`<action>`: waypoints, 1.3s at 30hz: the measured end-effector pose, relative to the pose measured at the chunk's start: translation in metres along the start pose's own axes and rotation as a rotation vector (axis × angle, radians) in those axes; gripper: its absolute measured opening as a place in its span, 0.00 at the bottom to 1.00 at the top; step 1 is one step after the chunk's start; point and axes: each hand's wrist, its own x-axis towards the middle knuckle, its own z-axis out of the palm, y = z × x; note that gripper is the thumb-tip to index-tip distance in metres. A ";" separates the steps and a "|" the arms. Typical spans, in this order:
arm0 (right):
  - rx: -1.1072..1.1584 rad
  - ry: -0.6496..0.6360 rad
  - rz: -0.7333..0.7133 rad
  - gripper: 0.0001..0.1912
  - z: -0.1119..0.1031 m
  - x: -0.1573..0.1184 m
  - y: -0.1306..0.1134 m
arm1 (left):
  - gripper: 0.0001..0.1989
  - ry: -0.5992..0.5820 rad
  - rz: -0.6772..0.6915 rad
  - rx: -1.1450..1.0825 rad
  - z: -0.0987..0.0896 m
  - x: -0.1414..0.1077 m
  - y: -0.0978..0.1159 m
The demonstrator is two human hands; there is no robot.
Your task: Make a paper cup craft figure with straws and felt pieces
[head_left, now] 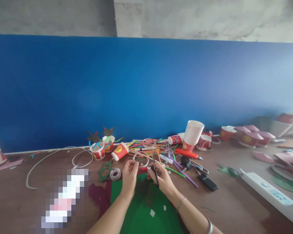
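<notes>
My right hand (164, 180) is closed around a pair of black-handled scissors (157, 178), blades pointing up and away from me. My left hand (130, 178) is beside it on the left, thumb and fingers pinched together; whatever lies between them is too small to make out. Both hands are above a green sheet (146, 216) with small pale scraps (152, 213) on it. A roll of tape (115, 174) lies just left of my left hand. Beyond my hands is a pile of coloured straws and sticks (146, 148).
Paper cups with dark animal-head cut-outs (97, 151) stand at the back left. A tall cup stack (193, 135), an orange cutter (187, 153) and keys (187, 162) are on the right. A power strip (267, 188) lies far right, and a white cable (30, 172) curves on the left.
</notes>
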 end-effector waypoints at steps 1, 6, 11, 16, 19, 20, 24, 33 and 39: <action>-0.013 -0.036 0.015 0.19 0.001 -0.001 0.000 | 0.12 -0.002 -0.018 -0.024 0.000 0.000 0.000; -0.013 -0.161 0.108 0.21 0.013 -0.001 -0.001 | 0.14 0.003 -0.003 -0.003 0.003 -0.005 0.007; 0.039 -0.249 0.143 0.22 0.027 0.005 -0.005 | 0.15 -0.041 -0.055 -0.044 0.004 -0.007 0.009; 0.073 -0.189 0.060 0.20 0.032 0.005 -0.002 | 0.15 -0.094 -0.090 -0.053 0.004 -0.005 0.003; 0.070 -0.184 0.064 0.19 0.028 0.003 -0.002 | 0.15 -0.145 -0.094 -0.059 0.004 -0.005 0.000; 0.064 -0.190 0.071 0.19 0.026 0.003 -0.003 | 0.16 -0.161 -0.094 -0.058 0.004 -0.005 0.000; 0.046 -0.203 0.071 0.18 0.022 0.003 -0.004 | 0.16 -0.165 -0.076 -0.037 0.004 -0.007 0.002; 0.067 -0.240 0.034 0.17 0.024 0.003 -0.001 | 0.15 -0.205 -0.076 -0.028 0.004 -0.008 0.006; 0.079 -0.236 0.042 0.18 0.025 0.004 0.001 | 0.14 -0.213 -0.073 -0.023 0.002 -0.008 0.004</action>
